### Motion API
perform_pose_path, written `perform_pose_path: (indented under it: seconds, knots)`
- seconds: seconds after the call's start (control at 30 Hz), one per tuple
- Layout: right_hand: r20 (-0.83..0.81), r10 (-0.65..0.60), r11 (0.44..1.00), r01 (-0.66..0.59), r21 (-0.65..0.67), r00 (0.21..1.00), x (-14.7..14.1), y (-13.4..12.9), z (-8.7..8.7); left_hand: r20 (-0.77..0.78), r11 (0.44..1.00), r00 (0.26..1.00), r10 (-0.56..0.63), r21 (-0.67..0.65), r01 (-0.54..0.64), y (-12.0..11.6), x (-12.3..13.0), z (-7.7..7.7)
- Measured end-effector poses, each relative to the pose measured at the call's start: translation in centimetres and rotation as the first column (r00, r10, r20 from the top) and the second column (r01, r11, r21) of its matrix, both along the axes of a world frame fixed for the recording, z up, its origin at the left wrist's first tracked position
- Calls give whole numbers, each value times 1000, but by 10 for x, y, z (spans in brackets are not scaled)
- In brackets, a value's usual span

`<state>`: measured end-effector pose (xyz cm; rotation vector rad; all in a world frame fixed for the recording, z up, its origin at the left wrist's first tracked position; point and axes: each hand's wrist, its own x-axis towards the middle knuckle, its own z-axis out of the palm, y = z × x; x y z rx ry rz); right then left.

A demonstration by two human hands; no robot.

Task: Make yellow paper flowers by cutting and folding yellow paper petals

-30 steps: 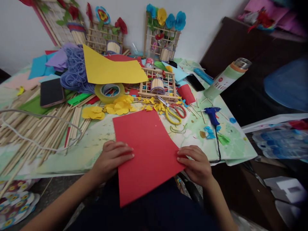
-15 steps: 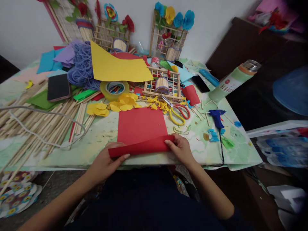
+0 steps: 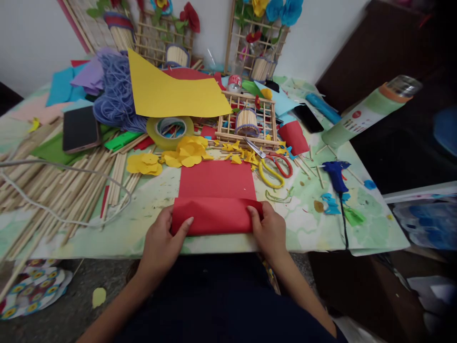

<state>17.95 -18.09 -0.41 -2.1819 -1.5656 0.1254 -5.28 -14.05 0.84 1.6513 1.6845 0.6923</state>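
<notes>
A sheet of red paper (image 3: 217, 178) lies near the table's front edge, its near part folded over towards the far side. My left hand (image 3: 166, 236) grips the left end of the fold, thumb on top and fingers behind the paper. At the right end, my right hand (image 3: 267, 228) pinches the fold with its thumb on the paper and its fingers partly hidden. Just beyond the sheet are yellow paper petals (image 3: 187, 151) and yellow scraps (image 3: 237, 155). Scissors (image 3: 269, 166) with yellow and red handles rest at its upper right.
Wooden sticks (image 3: 67, 190) and a white cable (image 3: 71, 221) spread over the left. A blue glue gun (image 3: 336, 175) and a green bottle (image 3: 367, 114) are on the right. Tape (image 3: 170, 131), a yellow sheet (image 3: 174, 93) and a stick lattice (image 3: 267, 114) sit behind.
The folded part of the red paper has gone from a narrow raised strip to a wider flap lying lower. Both hands hold its ends still. The camera view has shifted slightly.
</notes>
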Motion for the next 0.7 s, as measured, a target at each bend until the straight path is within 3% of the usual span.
perform_pose_path:
  seconds: [0.13,0.37,0.57,0.7]
  knots:
    - [105,29,999,-25,-41,994,0,0,0,-113,1000,994,5,23,-3,-1,-7,-4]
    - [186,122,992,-124,0,975,-1,-10,0,-249,983,954,-167,30,180,-9,-21,-8]
    - [188,126,992,-126,-14,974,-1,-12,-2,-330,967,919,-217,53,248,-9,-23,-8]
    - [183,133,991,-130,-29,974,-1,-10,-3,-379,966,911,-159,129,222,-12,-21,-6]
